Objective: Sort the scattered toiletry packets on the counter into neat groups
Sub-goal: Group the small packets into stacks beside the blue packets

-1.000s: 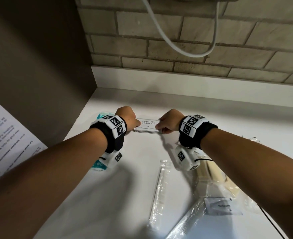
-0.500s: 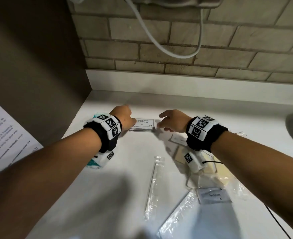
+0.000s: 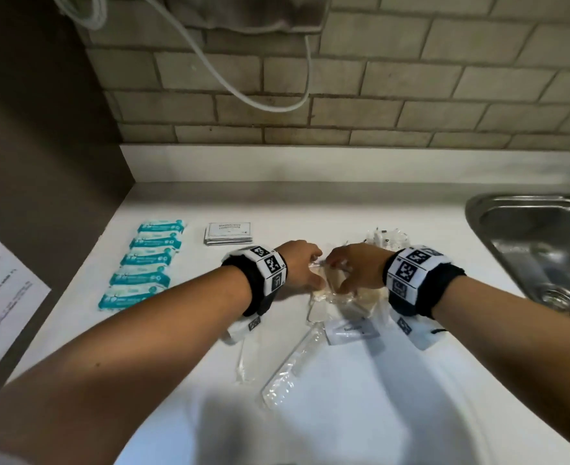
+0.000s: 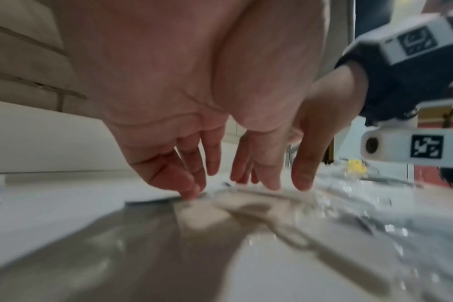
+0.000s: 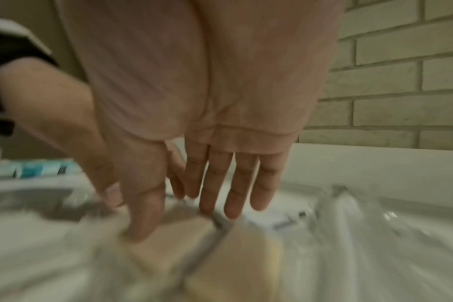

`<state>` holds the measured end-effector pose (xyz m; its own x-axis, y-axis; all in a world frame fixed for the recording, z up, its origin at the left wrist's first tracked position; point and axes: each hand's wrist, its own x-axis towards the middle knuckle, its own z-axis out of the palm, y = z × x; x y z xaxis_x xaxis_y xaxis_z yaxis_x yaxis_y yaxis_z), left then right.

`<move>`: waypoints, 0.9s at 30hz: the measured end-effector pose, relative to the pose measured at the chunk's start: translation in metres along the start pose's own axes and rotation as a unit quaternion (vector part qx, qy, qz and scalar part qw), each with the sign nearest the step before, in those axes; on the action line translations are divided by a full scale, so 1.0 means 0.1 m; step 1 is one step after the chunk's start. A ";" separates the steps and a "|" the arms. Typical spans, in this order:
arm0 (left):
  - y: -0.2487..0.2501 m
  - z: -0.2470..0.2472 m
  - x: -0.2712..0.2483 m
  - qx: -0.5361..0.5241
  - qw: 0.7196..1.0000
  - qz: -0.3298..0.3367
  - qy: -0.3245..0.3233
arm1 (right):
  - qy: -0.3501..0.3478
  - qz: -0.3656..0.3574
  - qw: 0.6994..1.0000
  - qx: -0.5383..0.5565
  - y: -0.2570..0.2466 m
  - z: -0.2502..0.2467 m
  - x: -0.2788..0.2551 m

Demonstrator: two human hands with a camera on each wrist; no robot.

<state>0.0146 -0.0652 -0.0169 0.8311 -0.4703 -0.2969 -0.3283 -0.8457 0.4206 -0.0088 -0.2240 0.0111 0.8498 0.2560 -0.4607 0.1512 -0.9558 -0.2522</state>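
Both hands are down on a pile of clear-wrapped beige packets (image 3: 330, 297) at the counter's middle. My left hand (image 3: 305, 266) has its fingers pointing down, tips touching the wrapper's left edge (image 4: 194, 196). On the right side of the same pile, my right hand (image 3: 344, 270) has straight fingers on it, and its thumb presses a beige packet (image 5: 168, 241). Neither hand grips anything. Several teal packets (image 3: 142, 263) lie in a neat column at the left. A stack of white shampoo sachets (image 3: 228, 233) sits beside them.
A white toothpaste sachet (image 3: 350, 332) and two clear-wrapped toothbrushes (image 3: 290, 367) lie nearer me. More clear packets (image 3: 386, 236) sit behind my right wrist. A steel sink (image 3: 528, 236) is at the right, a brick wall with a hanging cord (image 3: 243, 92) behind, a dark panel at the left.
Both hands have let go of the shampoo sachet stack and moved right and nearer onto the clear-wrapped pile. The stack stays beside the teal column.
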 end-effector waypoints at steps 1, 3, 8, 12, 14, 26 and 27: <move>0.02 0.03 0.01 0.021 1.000 -0.002 -0.001 | 0.004 -0.002 1.000 0.009 0.01 0.05 0.00; 0.07 0.06 0.04 0.052 0.999 -0.005 0.002 | 0.021 -0.004 1.000 0.012 0.04 0.09 0.02; 0.06 0.08 0.08 0.046 0.998 -0.025 0.040 | 0.026 0.009 0.999 -0.034 0.08 0.09 0.05; 0.02 0.11 0.05 -0.021 0.997 -0.050 0.058 | 0.056 0.002 0.998 -0.002 0.15 0.05 0.03; -0.02 0.12 0.06 -0.069 0.994 -0.068 0.055 | 0.073 -0.012 0.997 0.028 0.19 -0.04 -0.03; -0.01 -0.33 0.14 -0.056 0.993 -0.106 -0.021 | -0.026 0.001 0.995 -0.097 0.41 -0.09 -0.13; -0.01 -0.32 0.15 -0.033 0.992 -0.116 -0.038 | -0.021 0.002 0.995 -0.101 0.40 -0.07 -0.13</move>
<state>0.0418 -0.0635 0.0057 0.8439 -0.2854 -0.4544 -0.1004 -0.9159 0.3887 -0.0103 -0.2662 0.0131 0.8290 0.2540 -0.4982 0.2504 -0.9652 -0.0754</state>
